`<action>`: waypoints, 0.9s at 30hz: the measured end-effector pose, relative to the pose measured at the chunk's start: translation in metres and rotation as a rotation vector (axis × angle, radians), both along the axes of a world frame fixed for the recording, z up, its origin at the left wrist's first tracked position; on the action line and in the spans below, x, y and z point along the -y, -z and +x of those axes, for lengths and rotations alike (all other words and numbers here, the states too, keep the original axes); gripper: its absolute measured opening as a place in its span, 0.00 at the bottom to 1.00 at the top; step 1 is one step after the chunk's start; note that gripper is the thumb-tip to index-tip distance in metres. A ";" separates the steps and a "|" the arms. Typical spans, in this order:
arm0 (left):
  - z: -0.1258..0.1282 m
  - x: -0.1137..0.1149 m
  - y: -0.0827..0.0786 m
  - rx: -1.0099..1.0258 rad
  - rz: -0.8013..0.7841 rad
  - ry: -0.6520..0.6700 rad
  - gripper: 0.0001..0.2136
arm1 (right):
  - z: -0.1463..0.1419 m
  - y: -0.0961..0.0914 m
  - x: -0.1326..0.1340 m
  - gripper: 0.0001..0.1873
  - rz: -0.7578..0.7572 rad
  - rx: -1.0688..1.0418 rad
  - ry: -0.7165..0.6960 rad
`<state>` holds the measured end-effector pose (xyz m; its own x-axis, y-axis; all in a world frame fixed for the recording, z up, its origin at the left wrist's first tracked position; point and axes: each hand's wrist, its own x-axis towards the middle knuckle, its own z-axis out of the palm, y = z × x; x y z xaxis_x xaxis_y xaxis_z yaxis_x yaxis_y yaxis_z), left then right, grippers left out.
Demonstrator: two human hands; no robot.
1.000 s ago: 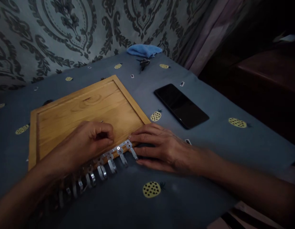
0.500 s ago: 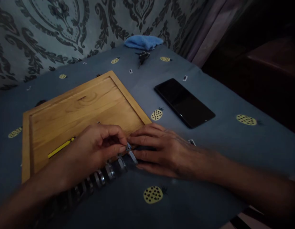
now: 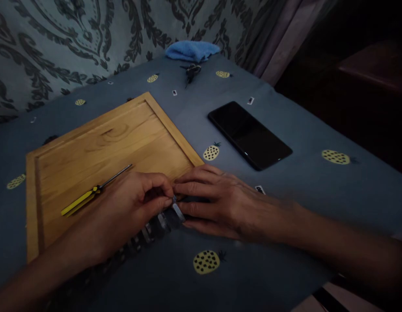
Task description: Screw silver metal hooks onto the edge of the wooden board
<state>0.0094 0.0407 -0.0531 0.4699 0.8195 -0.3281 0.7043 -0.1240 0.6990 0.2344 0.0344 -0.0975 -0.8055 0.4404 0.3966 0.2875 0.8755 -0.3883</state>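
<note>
At the board's near edge, my left hand pinches the end of a small silvery metal piece, which looks like a hose clamp, between thumb and forefinger. My right hand lies palm down close on the right, its fingers stretched and apart. Its fingertips reach the clamp and the board corner; its thumb is hidden. More metal clamps stand in a row to the left, blurred and partly covered by my left forearm. A screwdriver with a yellow and black handle rests on the wooden board.
A black phone lies right of the board. Farther back are a dark, spiky-looking object, hard to make out, and a folded blue cloth. A pineapple-print cloth covers the table, with a patterned curtain behind.
The view has shifted slightly, so things sit a little higher and farther left. The screwdriver's shaft now shows beyond my left hand. Both hands stay at the same clamp.
</note>
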 end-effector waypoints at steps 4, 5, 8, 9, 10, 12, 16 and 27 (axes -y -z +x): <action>0.001 0.000 0.003 0.005 -0.009 0.001 0.08 | 0.000 0.002 0.000 0.12 0.005 0.001 0.004; 0.001 0.000 0.003 0.008 -0.011 0.004 0.08 | 0.000 0.003 0.000 0.11 0.002 0.002 0.003; 0.002 0.000 0.003 0.025 -0.016 0.009 0.08 | 0.000 0.005 -0.001 0.11 0.002 -0.023 -0.005; 0.002 0.000 0.003 0.030 -0.017 0.009 0.08 | 0.000 0.006 -0.001 0.11 0.003 -0.030 -0.006; 0.002 0.000 0.003 0.037 -0.019 0.008 0.09 | 0.000 0.006 -0.001 0.11 0.002 -0.032 -0.006; 0.003 0.001 0.003 0.049 -0.030 0.001 0.09 | -0.001 0.007 -0.001 0.11 0.000 -0.033 -0.002; 0.004 0.001 0.002 0.089 -0.057 -0.024 0.09 | -0.001 0.006 -0.001 0.11 0.000 -0.027 -0.005; 0.004 0.000 0.000 0.074 -0.069 -0.083 0.10 | 0.000 0.000 0.000 0.12 -0.008 0.010 -0.005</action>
<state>0.0130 0.0403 -0.0529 0.4264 0.8331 -0.3523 0.6561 -0.0168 0.7545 0.2347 0.0341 -0.0979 -0.8117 0.4393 0.3850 0.2867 0.8739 -0.3926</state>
